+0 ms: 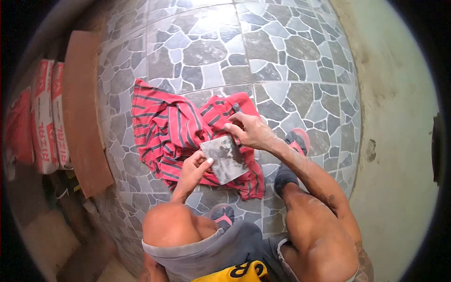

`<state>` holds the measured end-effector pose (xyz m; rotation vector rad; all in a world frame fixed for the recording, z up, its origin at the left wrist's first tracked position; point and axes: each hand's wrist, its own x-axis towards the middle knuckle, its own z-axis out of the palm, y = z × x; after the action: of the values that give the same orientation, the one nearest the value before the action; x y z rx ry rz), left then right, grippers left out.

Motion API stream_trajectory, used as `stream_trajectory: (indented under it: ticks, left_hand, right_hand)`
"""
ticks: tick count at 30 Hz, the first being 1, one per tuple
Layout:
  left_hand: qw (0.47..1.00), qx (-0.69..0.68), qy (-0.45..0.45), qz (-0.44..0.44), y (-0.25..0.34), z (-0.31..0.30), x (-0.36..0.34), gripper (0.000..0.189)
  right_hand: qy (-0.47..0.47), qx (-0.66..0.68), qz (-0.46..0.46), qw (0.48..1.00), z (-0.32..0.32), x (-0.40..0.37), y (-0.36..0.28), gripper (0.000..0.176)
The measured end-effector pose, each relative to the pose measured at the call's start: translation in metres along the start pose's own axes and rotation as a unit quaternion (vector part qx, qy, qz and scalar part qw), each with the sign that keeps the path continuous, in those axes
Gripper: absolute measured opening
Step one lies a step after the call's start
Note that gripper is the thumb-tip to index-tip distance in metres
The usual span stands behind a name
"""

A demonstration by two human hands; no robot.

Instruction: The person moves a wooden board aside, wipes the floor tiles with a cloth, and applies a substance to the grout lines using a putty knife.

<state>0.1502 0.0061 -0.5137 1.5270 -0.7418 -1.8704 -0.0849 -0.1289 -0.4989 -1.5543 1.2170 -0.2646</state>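
A flat rectangular grey piece (224, 160), dark with whitish powdery smears, is tilted over a red cloth with dark stripes (176, 124). My left hand (191, 171) grips its left edge, thumb on top and fingers underneath. Above the upper right corner of the piece is my right hand (251, 131), its fingers curled in and thumb close to the index finger. Whatever those fingers hold, if anything, I cannot make out. The cloth lies rumpled on the floor, partly covered by the piece and my hands.
Stone-patterned tiles (202, 51) cover the floor. To the left, a brown board (84, 117) leans beside red and white sacks (44, 117) marked RIZAL. A pale wall (394, 141) runs along the right. My feet in pink-strapped slippers (298, 140) flank the cloth's near side.
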Motion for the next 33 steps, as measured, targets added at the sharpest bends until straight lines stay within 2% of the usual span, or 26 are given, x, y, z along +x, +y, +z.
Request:
stream_trajectory:
  ticks: [1,2,4,5,6,8,10,11,12,13,15,16,18,19,20,21,22,25,26,27,29,32,33]
  left_hand:
    - [0.999,0.009,0.034,0.014,-0.003,-0.012,-0.005,0.011]
    - [0.997,0.019,0.07,0.025,-0.005,-0.024,-0.013,0.011]
    - [0.988,0.039,0.141,0.042,0.002,-0.049,-0.023,0.015]
    - [0.983,0.05,0.172,0.044,0.005,-0.063,-0.028,0.016]
    - [0.977,0.06,0.201,0.048,0.013,-0.076,-0.029,0.017]
    - [0.958,0.147,0.229,0.094,0.012,-0.114,-0.02,0.02]
    - [0.923,0.233,0.254,0.169,0.018,-0.137,-0.005,0.023]
    - [0.9,0.291,0.26,0.193,0.017,-0.149,-0.002,0.024]
    - [0.875,0.347,0.262,0.211,0.013,-0.156,-0.006,0.024]
    - [0.887,0.351,0.248,0.171,0.023,-0.154,-0.01,0.022]
    - [0.869,0.389,0.229,0.201,0.027,-0.154,-0.014,0.019]
    - [0.86,0.406,0.22,0.219,0.028,-0.154,-0.015,0.017]
    - [0.86,0.411,0.21,0.218,0.019,-0.152,-0.021,0.015]
    - [0.86,0.413,0.206,0.218,0.013,-0.152,-0.021,0.015]
    - [0.865,0.411,0.187,0.22,0.009,-0.152,-0.019,0.015]
    - [0.87,0.408,0.167,0.22,0.001,-0.151,-0.016,0.015]
    - [0.876,0.404,0.145,0.22,-0.006,-0.15,-0.014,0.015]
    - [0.788,0.527,0.06,0.313,0.004,-0.139,0.038,0.018]
    - [0.759,0.57,0.036,0.313,0.012,-0.136,0.062,0.02]
    - [0.727,0.612,0.009,0.312,0.021,-0.133,0.088,0.023]
    - [0.709,0.638,-0.007,0.299,0.045,-0.123,0.135,0.03]
    - [0.7,0.681,-0.027,0.213,0.058,-0.109,0.186,0.038]
    - [0.692,0.688,-0.011,0.217,0.05,-0.104,0.19,0.043]
  right_hand:
    - [0.015,-0.057,-0.037,0.998,0.015,0.007,0.008,0.041]
    - [0.04,-0.13,-0.123,0.983,0.034,0.01,0.015,0.045]
    - [0.094,-0.264,-0.296,0.913,0.069,0.011,0.016,0.052]
    - [0.034,-0.31,-0.305,0.9,0.088,0.007,0.015,0.067]
    - [0.001,-0.326,-0.322,0.889,0.103,0.002,0.014,0.074]
    - [-0.047,-0.391,-0.287,0.873,0.114,0.0,0.031,0.081]
    - [-0.054,-0.368,-0.316,0.873,0.091,0.014,0.063,0.083]
    - [-0.081,-0.383,-0.277,0.877,0.072,0.024,0.064,0.083]
    - [-0.047,-0.392,-0.193,0.899,0.051,0.026,0.055,0.079]
    - [0.038,-0.414,-0.209,0.885,0.032,0.038,0.088,0.072]
    - [0.167,-0.462,-0.142,0.859,-0.016,0.053,0.129,0.07]
    - [0.195,-0.489,-0.093,0.845,-0.046,0.055,0.141,0.073]
    - [0.266,-0.515,0.079,0.811,-0.106,0.053,0.181,0.076]
    - [0.26,-0.439,0.172,0.843,-0.14,0.041,0.183,0.083]
    - [0.235,-0.397,0.368,0.807,-0.159,0.03,0.194,0.087]
    - [0.222,-0.291,0.422,0.829,-0.189,0.017,0.213,0.087]
    - [0.211,-0.272,0.452,0.823,-0.201,0.003,0.222,0.087]
    - [0.182,-0.309,0.492,0.793,-0.182,-0.034,0.232,0.086]
    - [0.181,-0.323,0.496,0.786,-0.166,-0.044,0.232,0.086]
    - [0.178,-0.333,0.499,0.78,-0.151,-0.053,0.231,0.086]
    - [0.178,-0.339,0.493,0.781,-0.134,-0.069,0.226,0.086]
    - [0.167,-0.322,0.44,0.822,-0.126,-0.086,0.223,0.083]
    - [0.194,-0.338,0.425,0.817,-0.122,-0.089,0.222,0.082]
